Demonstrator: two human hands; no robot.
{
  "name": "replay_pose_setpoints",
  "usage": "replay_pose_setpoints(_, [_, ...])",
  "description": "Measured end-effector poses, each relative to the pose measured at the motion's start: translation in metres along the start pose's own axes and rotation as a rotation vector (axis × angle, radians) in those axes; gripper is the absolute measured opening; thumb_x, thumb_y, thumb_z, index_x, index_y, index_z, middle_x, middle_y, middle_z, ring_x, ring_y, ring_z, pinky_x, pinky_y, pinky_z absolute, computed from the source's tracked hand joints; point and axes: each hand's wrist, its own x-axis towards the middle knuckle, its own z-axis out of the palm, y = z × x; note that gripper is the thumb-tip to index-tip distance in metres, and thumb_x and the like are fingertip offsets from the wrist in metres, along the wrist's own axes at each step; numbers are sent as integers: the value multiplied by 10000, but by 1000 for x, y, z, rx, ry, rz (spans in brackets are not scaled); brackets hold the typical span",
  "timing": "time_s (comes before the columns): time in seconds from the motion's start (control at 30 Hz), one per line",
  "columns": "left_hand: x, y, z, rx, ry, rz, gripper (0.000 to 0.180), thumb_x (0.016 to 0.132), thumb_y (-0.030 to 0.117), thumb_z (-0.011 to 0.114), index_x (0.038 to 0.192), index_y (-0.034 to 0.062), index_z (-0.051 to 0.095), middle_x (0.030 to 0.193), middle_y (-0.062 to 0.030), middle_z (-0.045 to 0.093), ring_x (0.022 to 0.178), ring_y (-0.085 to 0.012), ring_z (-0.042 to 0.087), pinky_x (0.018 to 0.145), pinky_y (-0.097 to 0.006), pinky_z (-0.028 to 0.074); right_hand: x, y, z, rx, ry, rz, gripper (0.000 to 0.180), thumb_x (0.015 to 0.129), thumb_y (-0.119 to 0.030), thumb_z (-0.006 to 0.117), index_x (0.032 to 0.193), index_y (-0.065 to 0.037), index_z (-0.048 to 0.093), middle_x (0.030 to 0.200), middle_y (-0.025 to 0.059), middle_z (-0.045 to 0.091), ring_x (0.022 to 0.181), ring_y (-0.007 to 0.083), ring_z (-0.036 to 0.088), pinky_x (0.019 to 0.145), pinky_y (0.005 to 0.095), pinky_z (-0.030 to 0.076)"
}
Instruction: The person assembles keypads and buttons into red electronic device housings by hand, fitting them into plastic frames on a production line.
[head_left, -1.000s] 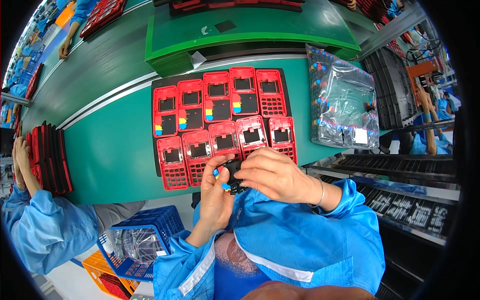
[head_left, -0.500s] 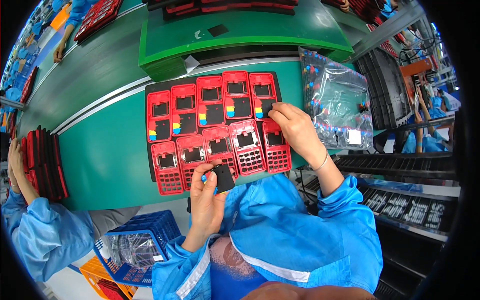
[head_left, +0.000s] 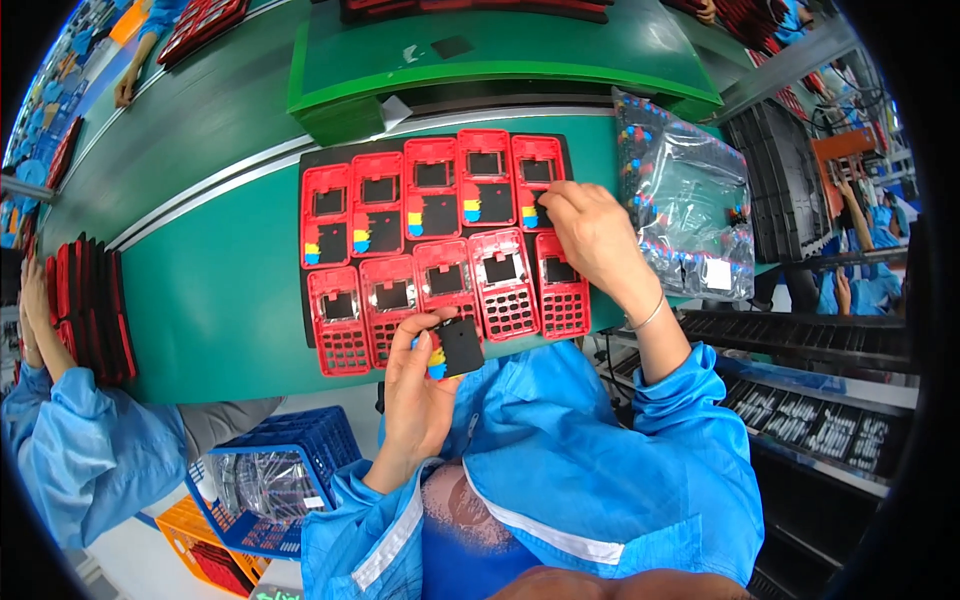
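Note:
My left hand (head_left: 412, 415) is closed on black keypads (head_left: 462, 346) with yellow and blue keys at one side, held above the table's near edge; how many lie together I cannot tell. My right hand (head_left: 598, 240) pinches the edge of another black keypad (head_left: 529, 212) lying in the far right red housing (head_left: 537, 150). The fingers partly hide that keypad. Beside it in the far row, several red housings (head_left: 432, 152) hold black keypads with coloured keys. In the near row, the red housings (head_left: 511, 312) show bare key openings. A black tray (head_left: 330, 157) lies under both rows.
A clear plastic bag of coloured keypads (head_left: 690, 200) lies to the right. Behind stands a green raised shelf (head_left: 500, 88). At left, another person's hand (head_left: 38, 310) touches stacked red housings (head_left: 85, 310). A blue crate (head_left: 330, 440) stands below, with dark racks (head_left: 780, 340) at right.
My view has shifted slightly. The keypads in my left hand have turned, so more coloured keys show. My right hand stays at the far right housing, its fingers a little further over the keypad.

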Motion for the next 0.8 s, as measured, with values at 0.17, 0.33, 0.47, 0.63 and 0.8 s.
replay_pose_setpoints(0.17, [-2, 9, 0, -42, -36, 20, 377, 1112, 256, 401, 1428, 68, 488, 1490, -151, 535, 1326, -262, 583, 1060, -445, 528, 20, -37, -13, 29, 103, -41, 239, 874, -27, 686, 1108, -29, 731, 1111, 128, 720, 1001, 327, 676, 894, 441, 526])
replay_pose_setpoints(0.33, [-10, 13, -8, 39, 7, 123, 441, 1047, 40, 519, 1481, 43, 440, 1502, -147, 515, 1374, -243, 534, 1126, -415, 476, 13, -117, -16, 858, -229, 6, 299, 885, -148, 800, 1149, -20, 744, 1060, 154, 736, 938, 348, 727, 788, 419, 592])
replay_pose_setpoints(0.47, [-23, 15, -26, 102, 119, 333, 455, 1035, -2, 585, 1468, 39, 451, 1453, -151, 545, 1292, -254, 594, 1088, -411, 513, 16, -131, 1, 786, -88, 19, 235, 858, -112, 798, 1069, -22, 747, 977, 131, 727, 888, 340, 727, 743, 419, 586])
replay_pose_setpoints(0.63, [-40, 31, -84, 215, 332, 696, 367, 1050, -5, 557, 1408, 16, 477, 1363, -178, 591, 1148, -283, 668, 968, -417, 585, 33, -162, 19, 575, 135, -33, 163, 813, -98, 834, 966, -68, 788, 903, 77, 769, 825, 264, 742, 728, 379, 561])
replay_pose_setpoints(0.8, [-40, 34, -109, 165, 392, 649, 353, 1055, -26, 538, 1400, 6, 473, 1398, -179, 567, 1180, -286, 662, 990, -416, 586, 38, -207, 66, 817, 26, 1, 148, 840, -160, 817, 953, -72, 774, 884, 57, 764, 866, 237, 702, 833, 384, 456])
